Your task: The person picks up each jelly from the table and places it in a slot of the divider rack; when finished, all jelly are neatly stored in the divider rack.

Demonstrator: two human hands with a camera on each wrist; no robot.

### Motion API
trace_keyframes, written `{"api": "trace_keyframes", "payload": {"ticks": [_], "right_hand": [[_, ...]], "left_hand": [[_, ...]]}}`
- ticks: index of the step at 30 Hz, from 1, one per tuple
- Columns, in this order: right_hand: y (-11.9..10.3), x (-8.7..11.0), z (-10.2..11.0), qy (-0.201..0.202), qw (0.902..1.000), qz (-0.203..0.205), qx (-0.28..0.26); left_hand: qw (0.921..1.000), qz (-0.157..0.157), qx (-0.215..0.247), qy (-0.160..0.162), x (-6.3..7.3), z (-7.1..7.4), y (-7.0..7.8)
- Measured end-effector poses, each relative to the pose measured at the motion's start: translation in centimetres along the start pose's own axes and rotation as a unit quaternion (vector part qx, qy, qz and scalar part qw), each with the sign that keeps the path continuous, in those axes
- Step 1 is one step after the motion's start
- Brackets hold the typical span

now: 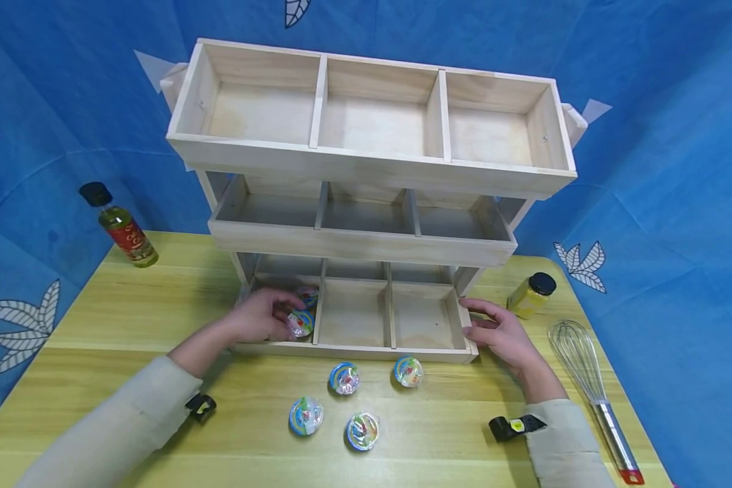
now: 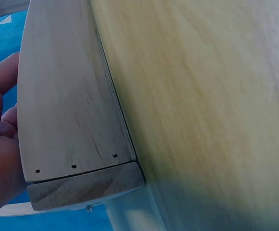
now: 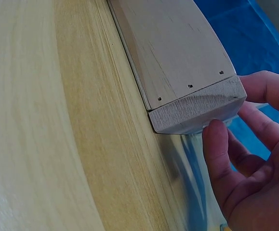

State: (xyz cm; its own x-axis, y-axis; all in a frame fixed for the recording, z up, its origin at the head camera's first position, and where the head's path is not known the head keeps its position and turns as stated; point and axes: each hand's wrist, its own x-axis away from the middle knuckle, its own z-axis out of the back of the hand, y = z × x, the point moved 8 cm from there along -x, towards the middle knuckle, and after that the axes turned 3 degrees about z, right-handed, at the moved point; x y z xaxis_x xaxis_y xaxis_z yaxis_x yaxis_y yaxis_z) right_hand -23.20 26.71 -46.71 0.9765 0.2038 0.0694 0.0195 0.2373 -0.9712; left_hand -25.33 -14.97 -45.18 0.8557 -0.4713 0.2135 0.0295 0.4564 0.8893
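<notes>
Pale wood rack (image 1: 366, 247), three tiers, standing toward the back edge of the bench (image 1: 250, 440). Left hand (image 1: 262, 316) is down in the bottom tier's left compartment; fingers curled, looks like a pinch on a small sealed cup (image 1: 301, 324), which lies just right of the fingertips, by the divider (image 1: 319, 312). Second cup (image 1: 308, 295) right behind it, same compartment. Left wrist view: front board hides the cups, so firmness of grip can't be told.

Right hand (image 1: 500, 332) at the tier's far right end, fingers loosely bent, thumb apart, touching the end panel (image 3: 199, 106); no cup there.

Key relation: four loose cups sit on the bench ahead of the tier's front edge, between the hands. Round, no long axis. Rear-left one (image 1: 344, 378) nearer the left hand, rear-right one (image 1: 408, 372) nearer the right; front pair (image 1: 306, 415) (image 1: 362, 431) nearer the left.

Bottle (image 1: 125, 234) at bench's back left corner; jar (image 1: 531, 296) and whisk (image 1: 598, 393) along right edge.
</notes>
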Motion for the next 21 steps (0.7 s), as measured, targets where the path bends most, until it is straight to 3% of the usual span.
{"api": "trace_keyframes", "payload": {"ticks": [7,15,21], "right_hand": [[0.00,0.01,0.03,0.002,1.0000,-0.003,0.001],[0.05,-0.03,0.10,0.004,0.9999,-0.008,0.006],[0.12,-0.01,0.12,0.004,0.9999,-0.009,0.009]], "left_hand": [[0.9998,-0.006,-0.010,-0.013,0.02,-0.24,0.13],[0.9995,0.008,0.005,-0.031,-0.04,-0.48,-0.05],[0.9994,0.017,0.014,-0.026,0.24,-0.26,0.07]]}}
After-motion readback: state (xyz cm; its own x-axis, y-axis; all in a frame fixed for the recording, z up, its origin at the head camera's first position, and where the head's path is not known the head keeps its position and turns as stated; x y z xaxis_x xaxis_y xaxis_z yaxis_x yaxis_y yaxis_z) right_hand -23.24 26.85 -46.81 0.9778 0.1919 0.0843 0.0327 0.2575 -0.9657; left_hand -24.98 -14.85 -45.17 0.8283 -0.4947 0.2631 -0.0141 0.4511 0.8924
